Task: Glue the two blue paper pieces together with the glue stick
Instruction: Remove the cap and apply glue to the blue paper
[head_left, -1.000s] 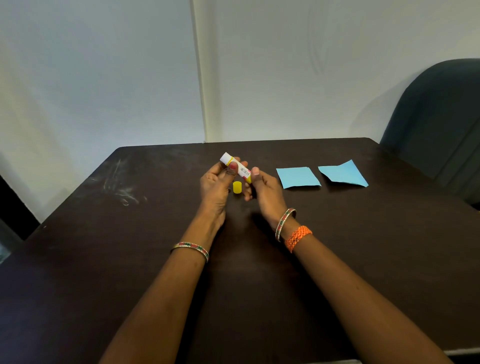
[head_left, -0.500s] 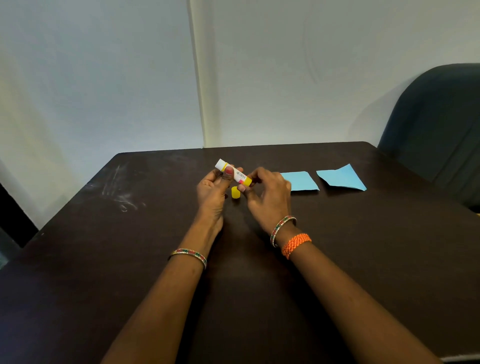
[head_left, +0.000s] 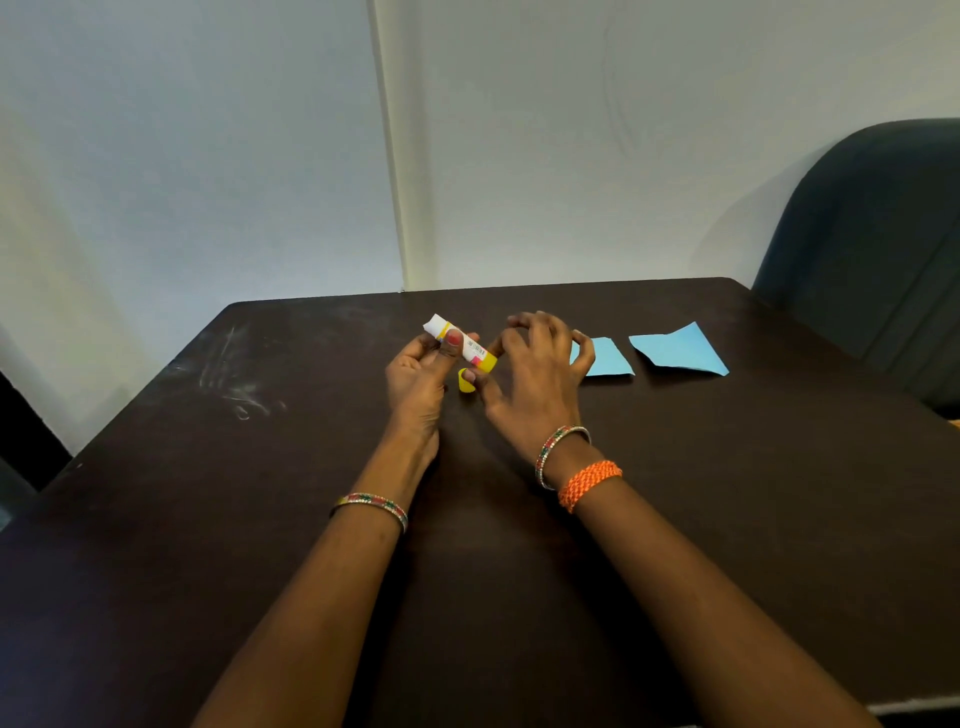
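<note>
My left hand grips the body of a white and yellow glue stick, which is tilted with its white uncapped tip up and to the left. My right hand pinches the yellow base end of the stick between thumb and forefinger, its other fingers spread. The yellow cap lies on the dark table below the stick. Two light blue paper pieces lie flat to the right: the nearer one is partly hidden behind my right hand, the farther one is fully in view.
The dark brown table has pale scuff marks at its left. A dark upholstered chair stands beyond the right corner. White walls close off the far edge.
My right hand has turned over the stick's base end, its fingers fanning out and covering more of the nearer paper. The stick stays in my left hand. The cap has not moved.
</note>
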